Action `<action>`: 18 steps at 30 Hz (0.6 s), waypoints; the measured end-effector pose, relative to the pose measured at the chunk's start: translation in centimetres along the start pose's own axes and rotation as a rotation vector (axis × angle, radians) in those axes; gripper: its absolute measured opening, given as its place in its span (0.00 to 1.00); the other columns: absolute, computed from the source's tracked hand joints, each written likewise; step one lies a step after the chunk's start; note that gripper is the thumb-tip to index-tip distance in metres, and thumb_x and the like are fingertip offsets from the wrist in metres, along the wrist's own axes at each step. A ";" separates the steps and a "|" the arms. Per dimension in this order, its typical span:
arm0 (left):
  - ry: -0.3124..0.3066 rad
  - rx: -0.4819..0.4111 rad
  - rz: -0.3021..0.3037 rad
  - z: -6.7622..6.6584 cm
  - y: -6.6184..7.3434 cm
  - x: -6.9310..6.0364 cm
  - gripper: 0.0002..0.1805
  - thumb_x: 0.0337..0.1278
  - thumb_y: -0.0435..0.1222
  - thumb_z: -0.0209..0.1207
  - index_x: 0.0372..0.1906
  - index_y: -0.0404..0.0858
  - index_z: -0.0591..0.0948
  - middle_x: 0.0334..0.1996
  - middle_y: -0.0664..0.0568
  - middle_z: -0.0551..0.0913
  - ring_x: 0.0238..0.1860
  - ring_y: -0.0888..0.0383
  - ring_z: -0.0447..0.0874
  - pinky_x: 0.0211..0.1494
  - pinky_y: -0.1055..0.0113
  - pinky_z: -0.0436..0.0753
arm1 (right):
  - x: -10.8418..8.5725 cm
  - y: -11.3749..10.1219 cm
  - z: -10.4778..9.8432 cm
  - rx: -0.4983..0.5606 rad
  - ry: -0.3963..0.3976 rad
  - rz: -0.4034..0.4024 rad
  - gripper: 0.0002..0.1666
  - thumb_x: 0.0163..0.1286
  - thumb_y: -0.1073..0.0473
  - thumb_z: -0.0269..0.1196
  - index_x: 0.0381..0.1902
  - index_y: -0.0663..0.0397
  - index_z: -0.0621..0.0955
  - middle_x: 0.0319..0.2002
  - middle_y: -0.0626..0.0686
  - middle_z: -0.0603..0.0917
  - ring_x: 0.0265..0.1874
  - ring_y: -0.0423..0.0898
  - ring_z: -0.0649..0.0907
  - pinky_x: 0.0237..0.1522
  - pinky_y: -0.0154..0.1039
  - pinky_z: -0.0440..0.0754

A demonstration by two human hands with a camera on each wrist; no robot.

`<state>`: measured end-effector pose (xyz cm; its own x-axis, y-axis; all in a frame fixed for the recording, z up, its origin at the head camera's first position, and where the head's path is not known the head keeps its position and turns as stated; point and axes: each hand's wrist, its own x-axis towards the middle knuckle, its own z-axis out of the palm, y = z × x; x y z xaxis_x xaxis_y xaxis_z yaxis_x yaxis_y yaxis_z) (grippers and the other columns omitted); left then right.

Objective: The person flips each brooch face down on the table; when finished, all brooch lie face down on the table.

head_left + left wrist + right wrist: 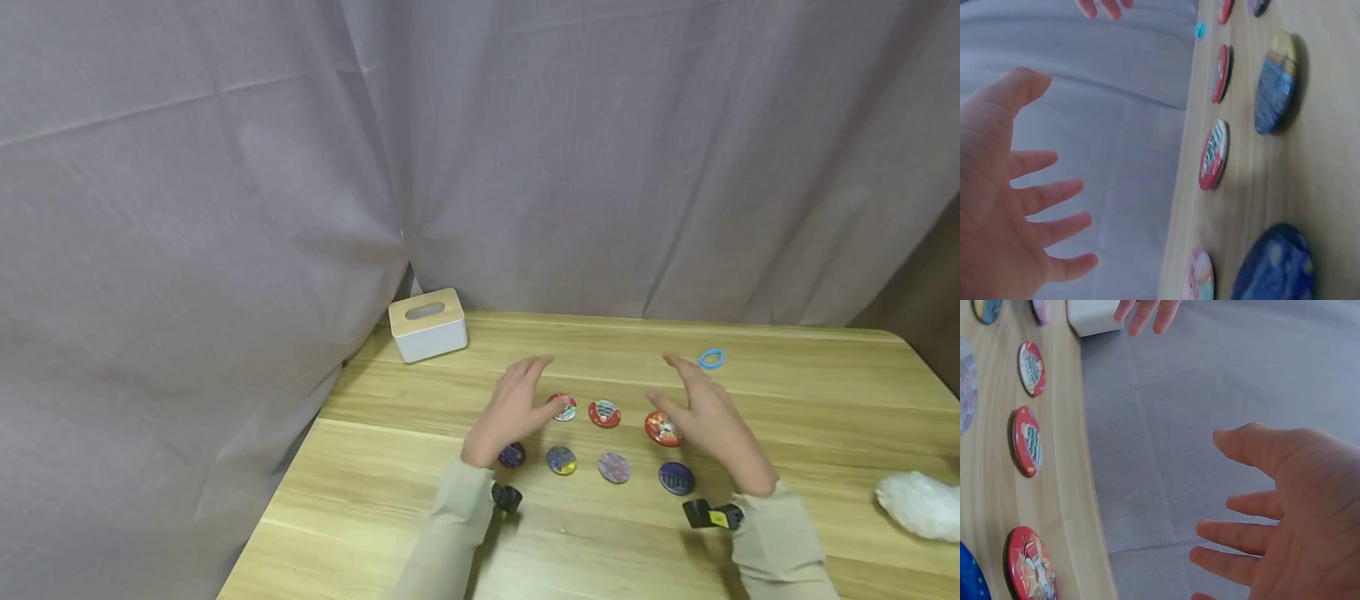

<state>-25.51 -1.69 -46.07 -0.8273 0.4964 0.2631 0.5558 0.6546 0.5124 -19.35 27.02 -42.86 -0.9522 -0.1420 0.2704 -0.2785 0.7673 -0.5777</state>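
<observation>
Round badges lie in two rows on the wooden table. Both hands hover over them and hold nothing. My left hand (517, 406), fingers spread, is above the left end. Near its thumb is a red and white badge (562, 410); below the wrist is a dark blue badge (512, 456). A pink badge (1199, 275) shows in the left wrist view, hidden by the hand from the head. My right hand (710, 417) spreads beside a red and orange badge (663, 429). Between the hands are another red badge (604, 414), a blue-yellow badge (562, 461) and a pale purple badge (614, 468). A navy badge (677, 478) lies nearer.
A white tissue box (433, 340) with a wooden lid stands at the back left of the table (360, 500). A light blue ring (712, 359) lies beyond the right hand. Something white and fluffy (918, 504) is at the right. Grey curtain (525, 167) hangs behind.
</observation>
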 end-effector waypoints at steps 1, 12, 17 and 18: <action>0.006 -0.008 0.006 -0.1 0.1 0.2 0.39 0.68 0.54 0.58 0.77 0.41 0.63 0.73 0.44 0.66 0.74 0.46 0.61 0.74 0.48 0.59 | 0.0 0.0 -0.1 0.005 0.004 0.001 0.42 0.75 0.53 0.61 0.73 0.75 0.58 0.69 0.79 0.62 0.65 0.79 0.64 0.61 0.73 0.62; 0.019 -0.052 0.014 0.1 1.4 1.9 0.38 0.68 0.52 0.59 0.77 0.42 0.63 0.74 0.46 0.67 0.74 0.49 0.62 0.75 0.52 0.58 | 0.1 0.4 -1.2 0.084 0.201 -0.039 0.32 0.74 0.59 0.62 0.67 0.73 0.68 0.62 0.77 0.72 0.60 0.76 0.71 0.56 0.73 0.66; 0.009 -0.069 0.005 0.4 1.8 2.7 0.38 0.67 0.51 0.60 0.76 0.42 0.64 0.73 0.48 0.68 0.74 0.49 0.62 0.74 0.52 0.59 | 0.0 0.6 -1.5 0.087 0.247 -0.049 0.30 0.73 0.60 0.63 0.65 0.72 0.70 0.61 0.74 0.74 0.59 0.75 0.72 0.57 0.72 0.66; 0.007 -0.076 0.010 0.5 1.9 2.8 0.38 0.67 0.51 0.60 0.76 0.41 0.64 0.73 0.48 0.68 0.74 0.48 0.62 0.74 0.52 0.59 | 0.0 0.6 -1.6 0.085 0.246 -0.048 0.30 0.73 0.60 0.63 0.66 0.72 0.70 0.62 0.74 0.74 0.59 0.74 0.72 0.57 0.73 0.65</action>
<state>-26.75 1.25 -44.72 -0.8226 0.4983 0.2739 0.5561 0.6043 0.5706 -19.32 28.47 -41.99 -0.8814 -0.0127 0.4723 -0.3422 0.7064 -0.6196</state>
